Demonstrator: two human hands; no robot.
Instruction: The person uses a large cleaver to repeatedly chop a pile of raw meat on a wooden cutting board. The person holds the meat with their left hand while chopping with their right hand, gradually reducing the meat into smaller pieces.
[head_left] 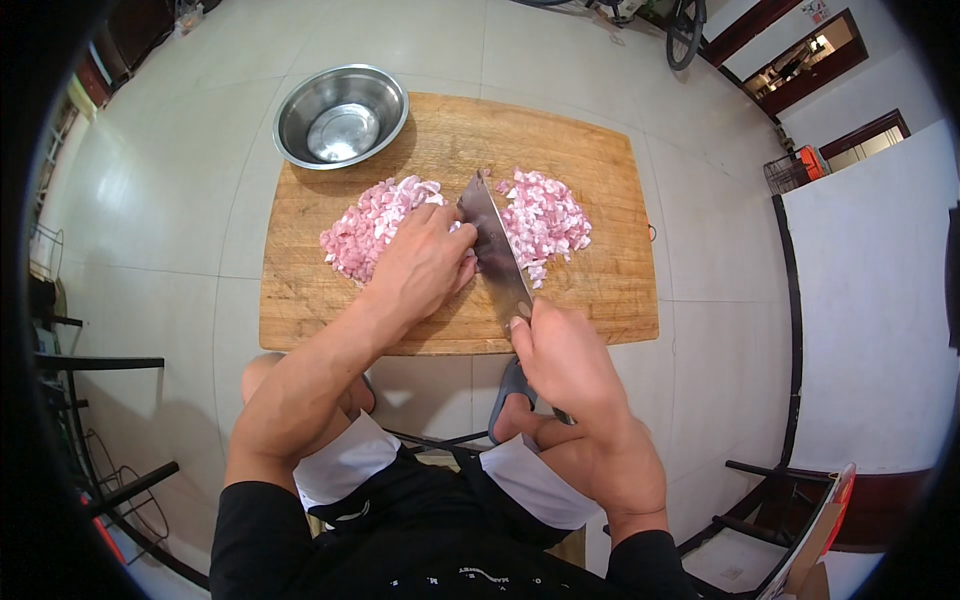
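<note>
My right hand point(562, 355) is wrapped round the handle of a cleaver point(497, 243), whose broad blade points away from me, tilted toward the left. Against the blade's left side, my left hand point(428, 252) presses on a pile of diced pink meat point(362, 232) with its fingers bent and tucked in. To the right of the blade lies a second heap of finely chopped meat point(545, 218). Both heaps rest on a wooden cutting board point(610, 295). Part of the left heap is hidden under my left hand.
A steel bowl point(343, 132) with nothing in it stands on the board's far left corner. Black chair legs point(120, 362) rise at the left. A white table point(868, 300) is on the right, above another chair point(760, 520). A bicycle wheel point(685, 35) shows far off.
</note>
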